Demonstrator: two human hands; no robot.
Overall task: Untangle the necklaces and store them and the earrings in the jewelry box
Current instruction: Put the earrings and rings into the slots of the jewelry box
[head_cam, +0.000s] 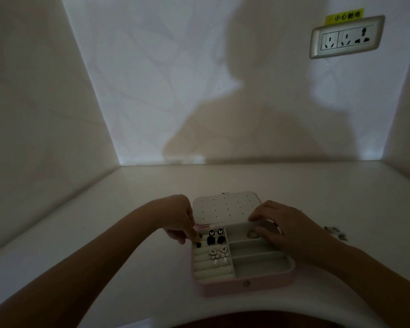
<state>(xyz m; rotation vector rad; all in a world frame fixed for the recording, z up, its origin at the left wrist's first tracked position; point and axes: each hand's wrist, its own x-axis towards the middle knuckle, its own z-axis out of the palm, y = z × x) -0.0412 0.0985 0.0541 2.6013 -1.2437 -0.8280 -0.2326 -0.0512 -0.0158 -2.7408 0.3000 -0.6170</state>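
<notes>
Apparently left hand point(179, 223) pinches tiny black earring point(197, 244), ring rolls point(211, 268) just below grip: light, stiff, slippery; hold by body. Right hand point(291, 230), uncurled, steadies jewelry box point(246, 286).

Item count
One jewelry box point(246, 284), two black earrings point(211, 237), two white earrings point(214, 254), one black stud point(198, 244), one left hand point(180, 218), one right hand point(291, 229).

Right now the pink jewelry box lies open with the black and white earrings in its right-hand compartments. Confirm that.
Wrong side: the head view shows the open pink jewelry box holding black butterfly earrings and white bow earrings on its left padded rolls.
</notes>
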